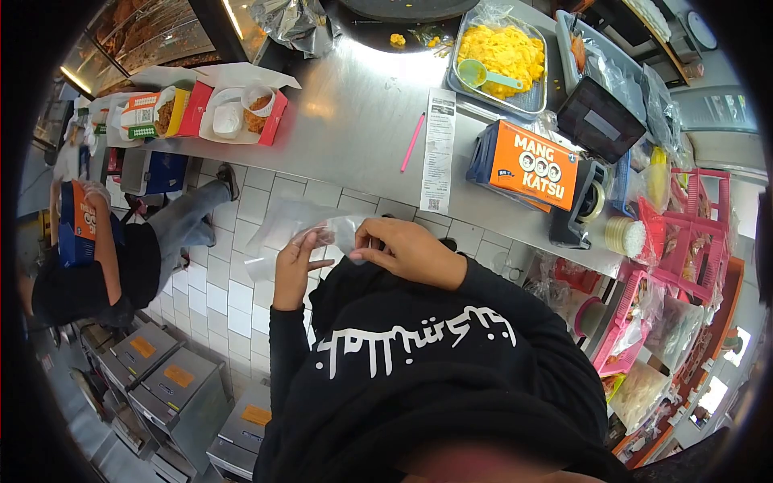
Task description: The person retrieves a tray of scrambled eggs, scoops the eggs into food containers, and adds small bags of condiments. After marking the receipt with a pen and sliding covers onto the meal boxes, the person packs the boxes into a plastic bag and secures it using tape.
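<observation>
A clear plastic bag point(278, 239) is held between my two hands, in front of the black shirt. My left hand point(299, 262) pinches its near side, with the lower fingers partly spread. My right hand point(407, 252) has its fingers closed on the bag's right end. Beyond them on the steel counter point(346, 129) lie a long printed receipt point(438, 153) and a pink straw-like stick point(413, 143). To their right stands an orange and blue Mang Katsu box point(535, 165).
A tray of yellow food point(507, 60) with a green scoop is at the back. Open food boxes point(233, 117) sit at the counter's left. A tape dispenser point(576, 217) and pink baskets point(696, 233) are right. Another person point(88, 274) holds a box at far left.
</observation>
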A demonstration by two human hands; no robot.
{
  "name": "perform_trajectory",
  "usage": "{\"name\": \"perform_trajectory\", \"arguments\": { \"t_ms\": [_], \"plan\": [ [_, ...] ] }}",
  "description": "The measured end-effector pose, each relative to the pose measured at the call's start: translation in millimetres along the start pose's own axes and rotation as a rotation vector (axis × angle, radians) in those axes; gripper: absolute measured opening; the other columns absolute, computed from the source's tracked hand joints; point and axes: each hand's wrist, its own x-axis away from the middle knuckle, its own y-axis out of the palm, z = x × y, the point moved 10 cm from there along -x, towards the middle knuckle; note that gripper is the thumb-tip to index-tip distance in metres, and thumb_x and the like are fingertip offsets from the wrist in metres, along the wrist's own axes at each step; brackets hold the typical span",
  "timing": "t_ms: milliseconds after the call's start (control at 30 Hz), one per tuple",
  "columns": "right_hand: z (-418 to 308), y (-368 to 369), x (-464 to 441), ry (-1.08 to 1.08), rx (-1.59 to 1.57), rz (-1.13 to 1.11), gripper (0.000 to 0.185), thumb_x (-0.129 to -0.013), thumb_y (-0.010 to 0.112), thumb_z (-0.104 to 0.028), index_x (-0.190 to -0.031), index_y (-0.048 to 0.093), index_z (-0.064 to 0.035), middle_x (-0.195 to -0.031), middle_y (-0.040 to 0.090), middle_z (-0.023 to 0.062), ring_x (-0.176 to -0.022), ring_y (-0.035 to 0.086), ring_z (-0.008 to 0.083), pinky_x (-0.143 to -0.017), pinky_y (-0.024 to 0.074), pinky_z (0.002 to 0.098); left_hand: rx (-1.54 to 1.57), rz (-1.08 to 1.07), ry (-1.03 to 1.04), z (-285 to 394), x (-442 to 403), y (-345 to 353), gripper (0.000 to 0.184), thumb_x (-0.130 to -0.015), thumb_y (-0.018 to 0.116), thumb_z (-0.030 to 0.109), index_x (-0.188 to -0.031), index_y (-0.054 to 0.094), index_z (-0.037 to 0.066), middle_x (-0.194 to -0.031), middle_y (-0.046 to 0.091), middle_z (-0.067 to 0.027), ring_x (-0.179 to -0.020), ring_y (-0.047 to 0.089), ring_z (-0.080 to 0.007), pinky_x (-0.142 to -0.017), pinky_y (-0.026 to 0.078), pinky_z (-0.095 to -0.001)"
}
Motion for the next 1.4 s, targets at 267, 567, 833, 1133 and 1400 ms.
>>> {"name": "perform_trajectory", "arguments": {
  "t_ms": [267,567,833,1133,1400],
  "plan": [
    [6.5,9.3,3.4,-0.024,0.064,0.002,0.024,-0.086,0.063,-0.029,-0.089,0.056,-0.006,-0.073,0.058,0.0094,-0.066,0.059,0.0241,-0.059,0.0455,0.0349,0.025,0.088,0.025,-13.3,-0.5,-24.1,0.017,-0.084,0.069,0.018,-0.082,0.061,0.003,-0.072,0.06,-0.0014,-0.066,0.057,-0.0082,-0.063,0.048,-0.0222],
    [11.5,-0.3,18.2,-0.048,0.101,-0.124,0.02,-0.086,0.059,-0.021,-0.078,0.057,-0.0023,-0.062,0.06,0.0138,-0.057,0.063,0.0269,-0.054,0.0475,0.0365,-0.629,-0.279,-0.036,-9.3,11.6,34.3,0.025,-0.082,0.069,0.022,-0.075,0.067,-0.002,-0.062,0.06,-0.0008,-0.054,0.052,-0.0063,-0.05,0.043,-0.0235],
    [8.0,-119.6,59.7,0.164,0.365,0.468,0.012,-0.078,0.059,-0.011,-0.073,0.054,-0.0007,-0.072,0.06,0.0148,-0.063,0.059,0.0339,-0.058,0.0469,0.0397,-1.026,0.449,0.429,131.3,40.9,-37.4,0.019,-0.084,0.058,0.001,-0.067,0.05,-0.002,-0.063,0.049,-0.0076,-0.058,0.05,-0.0119,-0.064,0.052,-0.0263],
    [12.9,-64.8,35.2,0.115,0.158,0.394,0.038,-0.078,0.058,0.0,-0.111,0.042,-0.0091,-0.079,0.061,0.0161,-0.07,0.062,0.0341,-0.061,0.0494,0.0376,-1.035,0.111,0.614,90.7,9.6,87.0,0.036,-0.081,0.054,0.001,-0.116,0.053,0.009,-0.1,0.063,-0.0144,-0.085,0.062,-0.0312,-0.071,0.049,-0.0387],
    [19.4,-57.2,56.7,0.055,0.607,0.208,0.006,-0.084,0.056,-0.014,-0.086,0.053,-0.0091,-0.072,0.062,0.0084,-0.065,0.062,0.0303,-0.053,0.0466,0.0381,-1.02,0.03,0.54,94.5,37.1,68.1,0.01,-0.084,0.064,0.013,-0.091,0.06,0.008,-0.066,0.059,-0.0114,-0.058,0.059,-0.0301,-0.054,0.045,-0.0332]
  ]
}}
